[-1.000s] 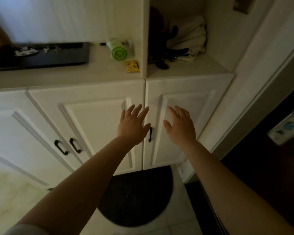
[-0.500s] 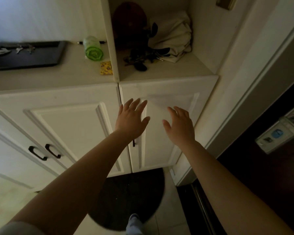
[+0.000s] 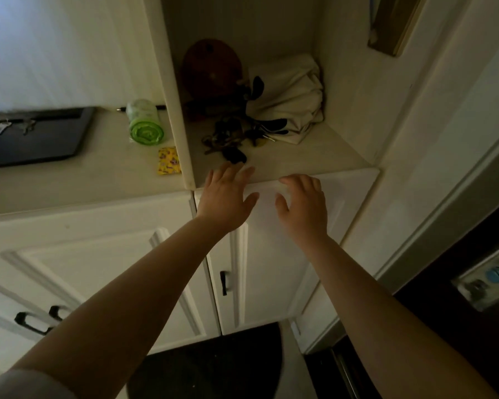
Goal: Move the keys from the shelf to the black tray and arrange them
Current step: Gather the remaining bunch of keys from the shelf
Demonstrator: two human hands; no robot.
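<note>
Your left hand [image 3: 226, 194] and right hand [image 3: 303, 204] reached, fingers spread and empty, at the shelf [image 3: 314, 161] edge. The keys [image 3: 231, 139] lay bunched at 12 o'clock from your left hand. The black tray [image 3: 55, 145] sat at 9 o'clock, holding two keys.

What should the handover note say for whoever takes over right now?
Left hand: open, empty, fingertips at the shelf's front edge.
Right hand: open, empty, just below that edge.
Dark tangled bunch of keys: on the white shelf, untouched, just beyond the left hand.
Flat black rectangular tray: on the counter to the left, a few small silvery keys in it.
Left: pick up the bunch, move, arrange.
</note>
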